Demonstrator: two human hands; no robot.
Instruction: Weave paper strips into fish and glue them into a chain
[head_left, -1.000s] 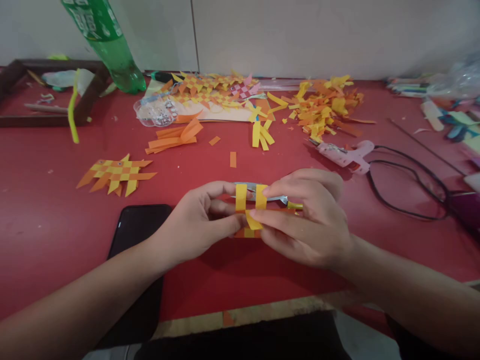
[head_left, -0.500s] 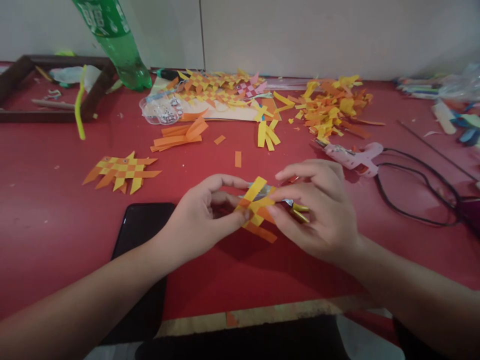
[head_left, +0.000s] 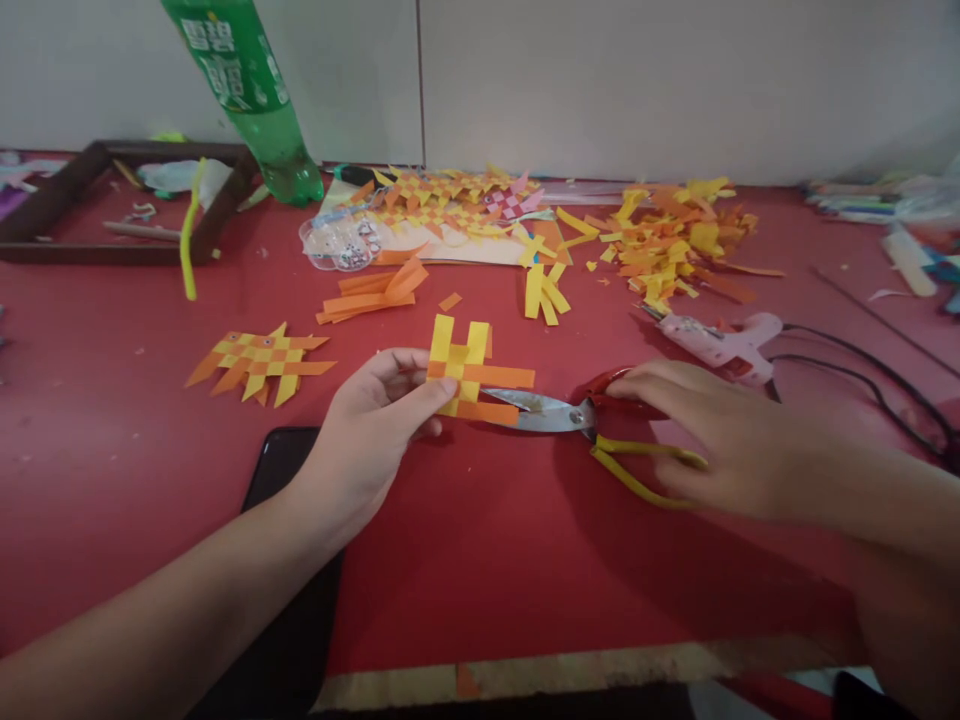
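My left hand [head_left: 386, 420] pinches a small woven piece of yellow and orange paper strips [head_left: 451, 368] between thumb and fingers. Loose yellow ends point up from the weave, and orange ends stick out to the right. In my right hand [head_left: 705, 430] is a pair of scissors [head_left: 551, 414] with one red and one yellow handle, its fingers at the handles. The blades point left, and their tips lie beside or behind the orange strip ends; I cannot tell whether they touch. A finished-looking woven paper fish [head_left: 262, 362] lies left of my left hand.
A black phone [head_left: 300, 600] lies under my left forearm. Behind are orange strips [head_left: 375, 292], yellow strips [head_left: 546, 293], a heap of paper scraps [head_left: 675, 240] and woven fish [head_left: 442, 190]. A pink glue gun [head_left: 720, 345] with black cord is at right; a green bottle [head_left: 255, 100] stands back left.
My right hand has let go of the woven paper, moved right and taken hold of the scissors. The woven piece in my left hand has shifted left and turned. The camera view has shifted slightly.
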